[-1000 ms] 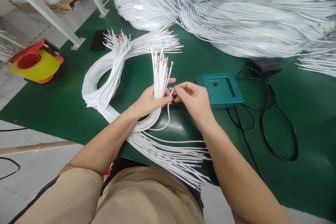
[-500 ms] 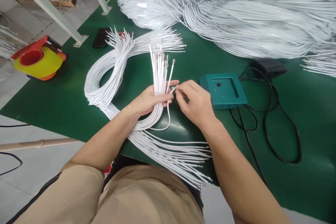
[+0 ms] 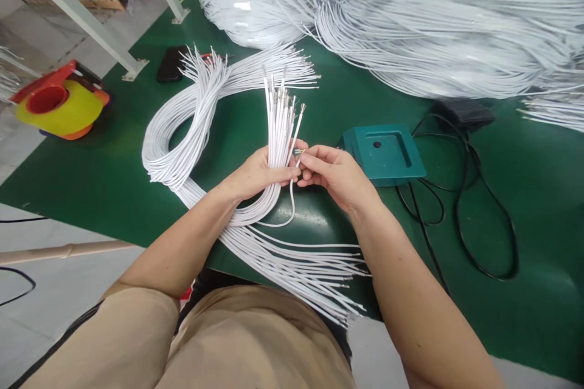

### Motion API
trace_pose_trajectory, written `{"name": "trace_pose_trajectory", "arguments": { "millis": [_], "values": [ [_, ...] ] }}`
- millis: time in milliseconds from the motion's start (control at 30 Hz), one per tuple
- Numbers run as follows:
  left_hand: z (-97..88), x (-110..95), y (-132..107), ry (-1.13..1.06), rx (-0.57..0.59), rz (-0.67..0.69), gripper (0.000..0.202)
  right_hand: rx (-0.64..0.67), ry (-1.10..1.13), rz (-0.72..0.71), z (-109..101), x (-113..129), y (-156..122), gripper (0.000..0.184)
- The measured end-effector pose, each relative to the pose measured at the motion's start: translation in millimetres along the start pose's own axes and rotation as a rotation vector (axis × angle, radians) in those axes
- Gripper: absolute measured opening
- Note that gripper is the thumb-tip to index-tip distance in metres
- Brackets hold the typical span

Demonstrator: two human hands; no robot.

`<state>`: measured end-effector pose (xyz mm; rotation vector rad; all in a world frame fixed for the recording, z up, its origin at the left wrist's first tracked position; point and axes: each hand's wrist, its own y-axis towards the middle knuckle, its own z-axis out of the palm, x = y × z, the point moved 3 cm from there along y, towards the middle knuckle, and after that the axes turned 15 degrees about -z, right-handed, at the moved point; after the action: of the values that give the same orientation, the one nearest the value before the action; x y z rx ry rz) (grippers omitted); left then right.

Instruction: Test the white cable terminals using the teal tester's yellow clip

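My left hand (image 3: pixel 260 173) is closed round a bundle of white cables (image 3: pixel 276 140), its thumb across them and their stripped ends pointing up. One cable stands apart on the bundle's right side. My right hand (image 3: pixel 331 170) pinches the end of a single white cable (image 3: pixel 292 197) beside the left fingertips. Small coloured wires (image 3: pixel 298 151) show at that end, by the right thumb and forefinger. The bundle bends below my left hand and runs back under my left forearm. More cable ends (image 3: pixel 337 279) fan out near the table's front edge.
A looped bundle of white cables (image 3: pixel 157 146) lies to the left. Large heaps of white cable (image 3: pixel 433 24) cover the back. Right of my hands stands a teal device (image 3: pixel 387 155) with black cords (image 3: pixel 460 213). A yellow tape roll in a red dispenser (image 3: pixel 61 103) sits far left.
My right hand has turned and closed in on the left fingertips, its fingers now curled round the single cable's end. The whole view has shifted slightly.
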<state>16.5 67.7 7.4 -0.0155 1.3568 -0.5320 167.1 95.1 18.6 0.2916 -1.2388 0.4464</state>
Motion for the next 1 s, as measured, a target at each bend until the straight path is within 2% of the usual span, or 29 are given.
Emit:
{"name": "trace_pose_trajectory", "arguments": {
  "millis": [100, 267, 367, 500, 600, 700, 867, 1000],
  "values": [
    [-2.4, 0.8, -0.7, 0.025, -0.025, 0.012, 0.049, -0.015, -0.009, -0.003, -1.2, 0.3, -0.3, 0.022],
    [-4.4, 0.8, -0.6, 0.07, -0.083, 0.002, 0.053, -0.055, -0.213, -0.109, -0.4, 6.2, -0.5, 0.015],
    [-4.1, -0.8, -1.2, 0.112, -0.111, 0.023, 0.051, -0.06, -0.19, -0.109, 0.8, 7.0, -0.2, 0.018],
    [-3.6, -3.4, -3.1, 0.207, -0.162, 0.031, 0.041, -0.108, -0.132, -0.087, 0.7, 6.9, -0.1, 0.027],
    [-3.9, -4.6, -3.9, 0.283, -0.215, 0.018, 0.027, -0.16, -0.166, -0.105, 0.9, 6.9, -0.5, 0.027],
    [-3.8, -5.6, -3.9, 0.328, -0.263, 0.017, 0.024, -0.192, -0.213, -0.13, 1.7, 5.8, -0.6, 0.027],
    [-2.3, -6.5, -4.1, 0.3, -0.273, -0.023, 0.047, -0.223, -0.271, -0.153, 1.4, 4.1, 0.3, 0.013],
    [-2.1, -6.5, -4.3, 0.197, -0.222, -0.027, 0.052, -0.18, -0.324, -0.102, 1.0, 3.3, 0.8, 0.009]
  ]
}}
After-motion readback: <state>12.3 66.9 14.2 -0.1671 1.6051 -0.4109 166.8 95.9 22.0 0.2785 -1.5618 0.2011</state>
